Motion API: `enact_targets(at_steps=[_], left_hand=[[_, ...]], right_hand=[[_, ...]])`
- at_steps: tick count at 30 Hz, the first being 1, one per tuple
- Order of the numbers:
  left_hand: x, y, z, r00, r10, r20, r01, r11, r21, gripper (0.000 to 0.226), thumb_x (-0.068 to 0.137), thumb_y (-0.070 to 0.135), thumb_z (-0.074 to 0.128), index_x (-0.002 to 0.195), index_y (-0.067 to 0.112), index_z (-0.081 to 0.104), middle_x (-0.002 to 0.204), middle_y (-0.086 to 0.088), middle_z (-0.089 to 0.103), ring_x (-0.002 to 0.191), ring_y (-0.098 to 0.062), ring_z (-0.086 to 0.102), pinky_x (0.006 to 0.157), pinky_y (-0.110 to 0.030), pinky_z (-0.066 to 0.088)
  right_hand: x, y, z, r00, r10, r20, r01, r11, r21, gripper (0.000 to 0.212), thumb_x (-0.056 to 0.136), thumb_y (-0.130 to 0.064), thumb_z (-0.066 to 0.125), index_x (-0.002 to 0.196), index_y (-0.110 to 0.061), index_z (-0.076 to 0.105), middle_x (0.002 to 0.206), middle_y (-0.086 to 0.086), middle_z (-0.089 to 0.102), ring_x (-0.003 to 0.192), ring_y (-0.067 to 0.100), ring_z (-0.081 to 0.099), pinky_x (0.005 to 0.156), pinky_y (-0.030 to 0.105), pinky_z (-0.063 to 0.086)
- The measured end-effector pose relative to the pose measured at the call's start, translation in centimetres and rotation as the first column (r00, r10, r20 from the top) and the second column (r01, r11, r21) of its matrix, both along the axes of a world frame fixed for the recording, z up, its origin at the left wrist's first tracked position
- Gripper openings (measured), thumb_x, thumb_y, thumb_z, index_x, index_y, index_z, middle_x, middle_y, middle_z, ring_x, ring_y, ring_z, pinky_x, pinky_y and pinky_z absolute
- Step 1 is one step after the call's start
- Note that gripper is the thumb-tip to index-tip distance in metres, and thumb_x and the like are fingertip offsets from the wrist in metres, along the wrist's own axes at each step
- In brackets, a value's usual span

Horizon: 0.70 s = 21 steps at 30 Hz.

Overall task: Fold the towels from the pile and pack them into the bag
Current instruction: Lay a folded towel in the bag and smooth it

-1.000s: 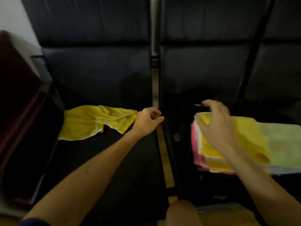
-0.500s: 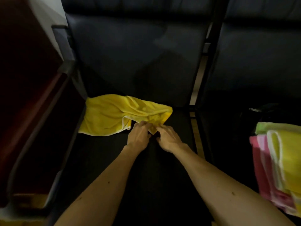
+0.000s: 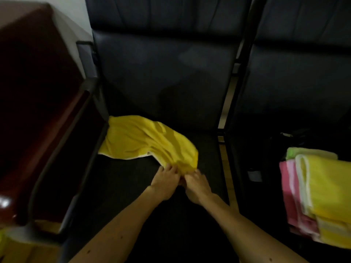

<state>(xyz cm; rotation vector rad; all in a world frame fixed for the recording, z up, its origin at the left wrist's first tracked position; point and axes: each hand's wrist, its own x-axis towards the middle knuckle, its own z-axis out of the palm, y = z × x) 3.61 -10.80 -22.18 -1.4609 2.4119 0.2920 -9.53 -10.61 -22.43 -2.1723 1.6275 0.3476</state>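
Both the left hand [image 3: 164, 184] and right hand [image 3: 197, 187] pinch the near corner of the crumpled yellow towel [image 3: 140, 141] at the back left of the seat [image 3: 121, 188]; sliding them apart along the hem should likely spread it flat for folding.

A towel [image 3: 144, 141] lies on the left seat [image 3: 133, 186], at its back left. The left hand [image 3: 165, 183] and right hand [image 3: 197, 186], side by side, hold its near right corner. A stack [image 3: 322, 186] lies on the right seat [image 3: 266, 205], well apart
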Motion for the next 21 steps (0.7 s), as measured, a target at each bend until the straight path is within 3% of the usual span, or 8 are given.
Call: enact_targets(at_steps=[3, 5, 7, 9, 13, 15, 17, 21], left_hand=[[-0.6, 4.4, 2.9, 0.997, -0.069, 0.030, 0.059, 0.962, 0.268, 0.043, 0.092, 0.041, 0.059, 0.127, 0.015, 0.060, 0.133, -0.015, 0.050, 0.126, -0.034, 0.040, 0.102, -0.045, 0.038], [-0.7, 7.0, 5.7, 0.967, 0.165, -0.195, -0.082, 0.924, 0.372, 0.037, 0.088, 0.041, 0.066, 0.105, 0.007, 0.067, 0.110, -0.016, 0.063, 0.107, -0.030, 0.057, 0.084, -0.037, 0.045], [0.1, 7.6, 9.3, 0.832, 0.336, -0.442, -0.153, 0.904, 0.399, 0.030, 0.090, 0.036, 0.065, 0.080, 0.008, 0.067, 0.076, -0.007, 0.061, 0.071, -0.012, 0.058, 0.066, -0.033, 0.042], [0.5, 8.4, 15.1, 0.634, 0.401, -0.661, -0.201, 0.911, 0.360, 0.030, 0.093, 0.033, 0.063, 0.068, 0.017, 0.061, 0.065, 0.008, 0.051, 0.055, 0.004, 0.044, 0.059, -0.026, 0.039], [-0.7, 11.2, 28.6, 0.276, 0.294, -0.915, -0.239, 0.943, 0.231, 0.028, 0.101, 0.020, 0.054, 0.087, 0.000, 0.069, 0.073, -0.002, 0.056, 0.070, -0.009, 0.048, 0.062, -0.030, 0.038], [-1.3, 13.2, 34.4, 0.218, 0.198, -0.956, -0.229, 0.962, 0.147, 0.039, 0.099, 0.027, 0.057, 0.096, -0.010, 0.067, 0.081, -0.010, 0.061, 0.077, -0.019, 0.053, 0.067, -0.036, 0.042], [-1.6, 15.3, 39.3, 0.178, 0.162, -0.971, -0.148, 0.980, 0.136, 0.035, 0.098, 0.030, 0.059, 0.107, -0.003, 0.069, 0.096, -0.014, 0.072, 0.085, -0.024, 0.065, 0.076, -0.041, 0.052], [-2.3, 20.0, 46.8, 0.214, 0.038, -0.976, -0.028, 0.999, 0.033, 0.024, 0.097, 0.026, 0.061, 0.113, 0.011, 0.068, 0.106, -0.007, 0.074, 0.096, -0.020, 0.072, 0.082, -0.032, 0.059]], right_hand=[[-1.1, 4.3, 1.7, 0.999, 0.041, 0.029, -0.047, 0.969, 0.244, 0.027, 0.097, -0.015, 0.048, 0.121, -0.012, 0.059, 0.131, 0.014, 0.055, 0.126, 0.034, 0.048, 0.101, 0.043, 0.041], [-2.2, 6.8, 4.8, 0.980, -0.091, 0.174, 0.031, 0.946, 0.323, 0.023, 0.099, -0.020, 0.049, 0.116, -0.010, 0.061, 0.121, 0.014, 0.060, 0.115, 0.030, 0.058, 0.092, 0.037, 0.045], [-3.1, 7.6, 8.8, 0.886, -0.247, 0.391, 0.129, 0.944, 0.305, 0.021, 0.101, -0.024, 0.047, 0.097, -0.013, 0.064, 0.097, 0.008, 0.065, 0.089, 0.018, 0.062, 0.073, 0.028, 0.047], [-3.4, 8.6, 15.0, 0.733, -0.337, 0.591, 0.238, 0.941, 0.241, 0.028, 0.103, -0.026, 0.047, 0.082, -0.016, 0.062, 0.078, -0.002, 0.060, 0.072, 0.007, 0.053, 0.060, 0.024, 0.041], [-2.9, 10.7, 27.4, 0.400, -0.215, 0.891, 0.364, 0.929, 0.061, 0.047, 0.095, -0.053, 0.053, 0.085, -0.009, 0.065, 0.079, 0.007, 0.059, 0.074, 0.016, 0.055, 0.064, 0.031, 0.042], [-3.1, 12.9, 33.2, 0.290, -0.108, 0.951, 0.378, 0.926, -0.010, 0.070, 0.078, -0.072, 0.061, 0.086, -0.003, 0.064, 0.079, 0.010, 0.056, 0.073, 0.021, 0.053, 0.063, 0.035, 0.040], [-3.7, 15.2, 38.5, 0.218, -0.013, 0.976, 0.361, 0.930, -0.069, 0.064, 0.074, -0.069, 0.064, 0.080, -0.006, 0.063, 0.073, 0.009, 0.057, 0.069, 0.019, 0.055, 0.062, 0.032, 0.044], [-5.0, 19.5, 46.9, 0.259, 0.130, 0.957, 0.340, 0.915, -0.217, 0.052, 0.080, -0.062, 0.061, 0.081, -0.010, 0.062, 0.074, 0.006, 0.062, 0.069, 0.015, 0.060, 0.069, 0.032, 0.053]])
